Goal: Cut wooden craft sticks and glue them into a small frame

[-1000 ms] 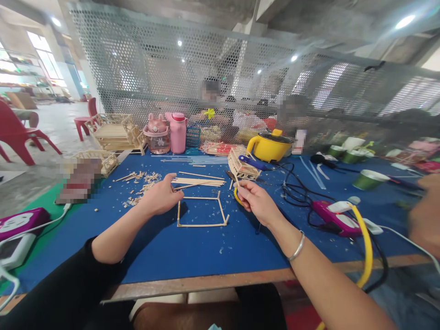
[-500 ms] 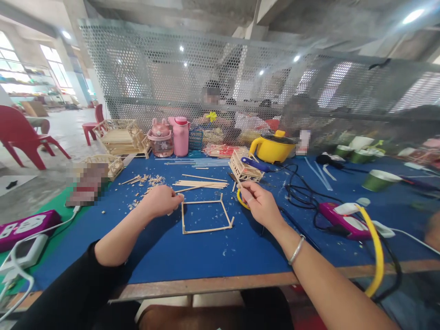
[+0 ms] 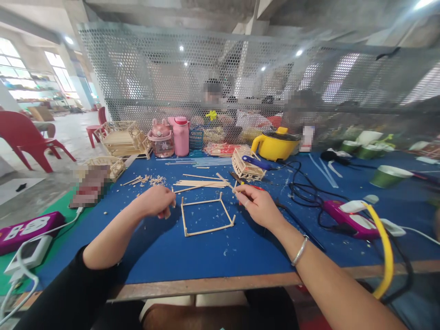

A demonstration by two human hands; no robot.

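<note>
Right hand (image 3: 258, 205), fingertips pinched on a thin wooden stick (image 3: 225, 180) that slants up to the left, just beside the square stick frame (image 3: 207, 214) lying flat on the blue table (image 3: 206, 252). Left hand (image 3: 156, 200), fingers curled loosely (nothing visibly held), just left of the frame; loose sticks (image 3: 201, 183) lie behind it.

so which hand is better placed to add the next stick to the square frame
Probably the right hand: it already pinches a thin wooden stick and sits just beside the right edge of the square stick frame. The left hand is curled, seemingly holding nothing, left of the frame, better suited to steadying it.
</note>
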